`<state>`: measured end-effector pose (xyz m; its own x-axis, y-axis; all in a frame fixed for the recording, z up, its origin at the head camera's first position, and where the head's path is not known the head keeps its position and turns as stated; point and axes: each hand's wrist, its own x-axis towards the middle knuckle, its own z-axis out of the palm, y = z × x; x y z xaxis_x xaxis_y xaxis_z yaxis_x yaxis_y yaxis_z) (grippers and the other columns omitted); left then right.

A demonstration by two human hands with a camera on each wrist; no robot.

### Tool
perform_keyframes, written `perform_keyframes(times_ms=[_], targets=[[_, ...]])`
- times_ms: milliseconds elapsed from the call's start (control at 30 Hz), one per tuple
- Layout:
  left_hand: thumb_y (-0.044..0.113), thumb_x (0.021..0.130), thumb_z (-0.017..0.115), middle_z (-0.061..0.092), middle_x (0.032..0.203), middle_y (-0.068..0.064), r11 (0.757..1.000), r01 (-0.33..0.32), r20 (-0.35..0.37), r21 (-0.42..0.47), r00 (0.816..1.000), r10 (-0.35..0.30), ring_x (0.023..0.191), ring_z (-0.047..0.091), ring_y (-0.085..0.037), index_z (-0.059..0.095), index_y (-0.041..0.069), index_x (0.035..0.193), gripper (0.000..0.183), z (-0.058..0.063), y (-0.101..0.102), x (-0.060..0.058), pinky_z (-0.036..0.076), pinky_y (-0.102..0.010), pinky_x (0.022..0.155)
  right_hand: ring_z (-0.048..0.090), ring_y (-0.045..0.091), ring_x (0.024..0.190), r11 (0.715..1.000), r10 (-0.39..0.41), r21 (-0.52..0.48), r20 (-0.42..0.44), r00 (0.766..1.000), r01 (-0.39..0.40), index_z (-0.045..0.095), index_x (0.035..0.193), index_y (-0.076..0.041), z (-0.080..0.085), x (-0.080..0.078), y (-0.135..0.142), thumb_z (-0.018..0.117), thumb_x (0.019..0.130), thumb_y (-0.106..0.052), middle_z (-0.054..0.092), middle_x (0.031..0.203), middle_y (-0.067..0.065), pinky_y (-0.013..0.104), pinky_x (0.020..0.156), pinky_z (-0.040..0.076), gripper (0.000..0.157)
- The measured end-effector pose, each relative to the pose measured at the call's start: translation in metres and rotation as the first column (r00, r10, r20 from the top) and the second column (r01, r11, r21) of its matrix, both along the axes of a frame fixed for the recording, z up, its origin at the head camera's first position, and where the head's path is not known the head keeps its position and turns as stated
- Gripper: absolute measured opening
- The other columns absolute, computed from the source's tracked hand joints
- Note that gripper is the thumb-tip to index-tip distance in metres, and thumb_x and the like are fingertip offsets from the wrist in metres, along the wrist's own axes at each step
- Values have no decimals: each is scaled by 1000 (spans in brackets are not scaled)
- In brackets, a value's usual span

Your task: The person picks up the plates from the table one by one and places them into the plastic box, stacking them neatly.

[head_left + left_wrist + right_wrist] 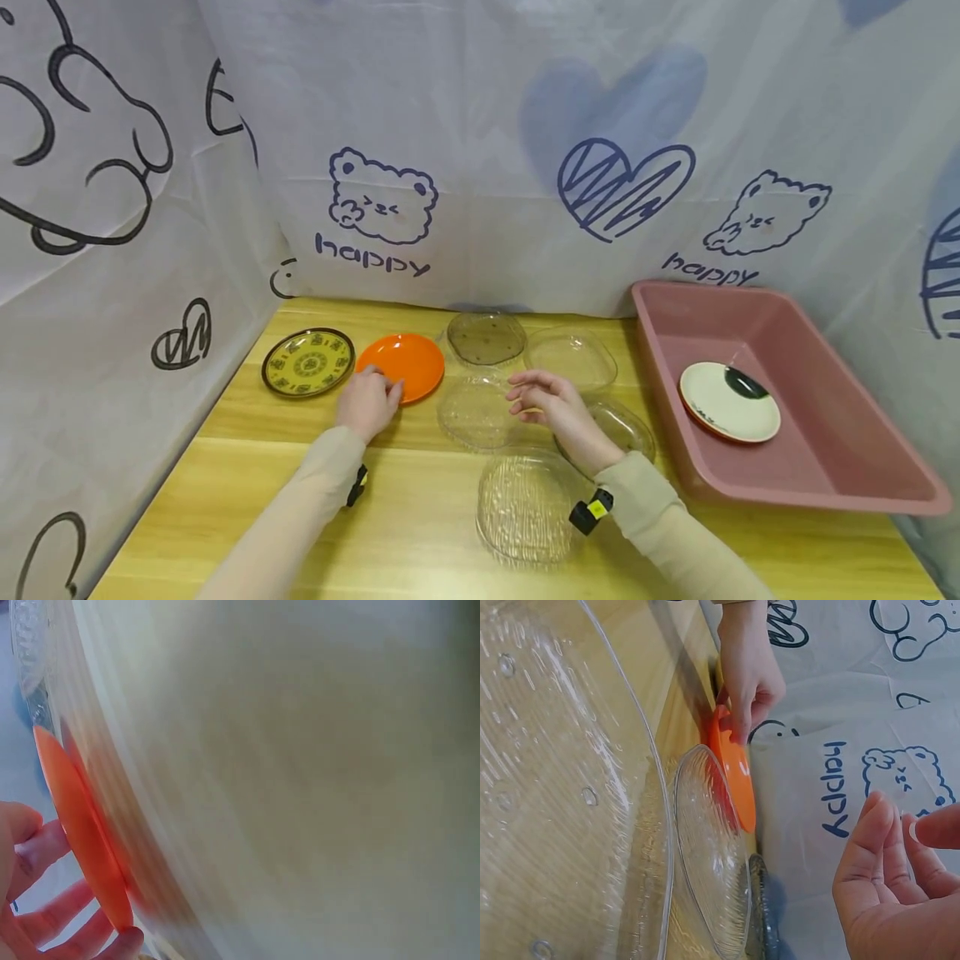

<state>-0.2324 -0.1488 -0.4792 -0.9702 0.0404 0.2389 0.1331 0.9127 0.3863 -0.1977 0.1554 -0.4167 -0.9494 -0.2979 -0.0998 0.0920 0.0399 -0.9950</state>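
Left of centre, our left hand (pixel 369 404) pinches the orange plate (pixel 414 363) by its edge; probably light and stiff, it suits that hold. Our right hand (pixel 558 410), loosely curled, holds nothing.

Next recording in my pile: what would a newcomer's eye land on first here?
Probably the bright orange plate on the left half of the table, its rim gripped by the left hand. Next comes the big pink basin at right, with a cream plate inside. Behind everything, a cartoon bear decorates the white backdrop.
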Motion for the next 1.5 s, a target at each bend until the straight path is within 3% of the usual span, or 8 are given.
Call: perform_keyframes(times_ms=[267,333,500,633,767,1067,1267,1500], targets=[[25,98,62,71,108,-23,999,-27,-25,-38,999,26,99,65,-43,74,0,64,44,0,-9,0,56,-52,91,65,17,90,999,34,-3,-15,999,-34,55,127,7,1,2,2,48,98,-3,66,102,0,25,81,58,31],[25,98,62,68,109,-23,998,-48,-16,-29,999,47,99,63,-42,71,0,66,42,0,-11,1,56,-52,89,65,16,89,999,40,-6,-15,999,-40,56,127,7,1,2,2,48,98,-3,66,103,0,25,80,58,31],[30,99,60,55,120,-23,992,-117,68,41,991,114,105,56,-42,65,2,102,29,-2,-16,1,54,-55,84,65,15,88,999,41,-9,-9,999,-41,56,126,6,1,2,2,47,101,-6,66,105,6,24,79,57,29],[33,100,58,48,133,-30,984,-162,154,75,977,149,112,57,-48,51,-2,135,49,-3,-21,-2,54,-60,89,64,14,88,999,39,-20,8,999,-39,56,126,5,2,2,3,48,102,-7,66,106,7,24,79,57,28],[33,100,58,46,138,-35,980,-176,226,90,962,152,109,60,-53,40,-4,146,62,-1,-23,-4,53,-62,93,64,13,86,998,44,-52,64,997,-40,58,122,1,2,0,4,50,101,-6,66,102,2,23,78,57,24],[34,98,65,44,142,-40,977,-188,349,96,926,144,125,51,-55,32,-12,147,76,4,-26,-9,45,-63,107,63,11,85,977,67,-212,246,967,-14,62,114,-9,-5,-8,9,51,102,-8,66,100,-1,20,76,55,17],[26,97,68,49,141,-37,960,-211,414,182,902,119,130,50,-50,37,-15,142,69,4,-32,-12,43,-58,113,63,11,85,975,46,-223,271,962,16,58,122,-3,-6,-7,9,51,101,-7,66,99,-2,20,77,54,23],[19,100,61,54,134,-36,940,-228,469,256,879,85,123,56,-46,43,-17,137,55,6,-36,-13,47,-54,108,63,11,85,971,51,-240,259,964,13,57,122,-4,-3,-5,8,50,101,-7,66,99,-2,19,76,54,22]])
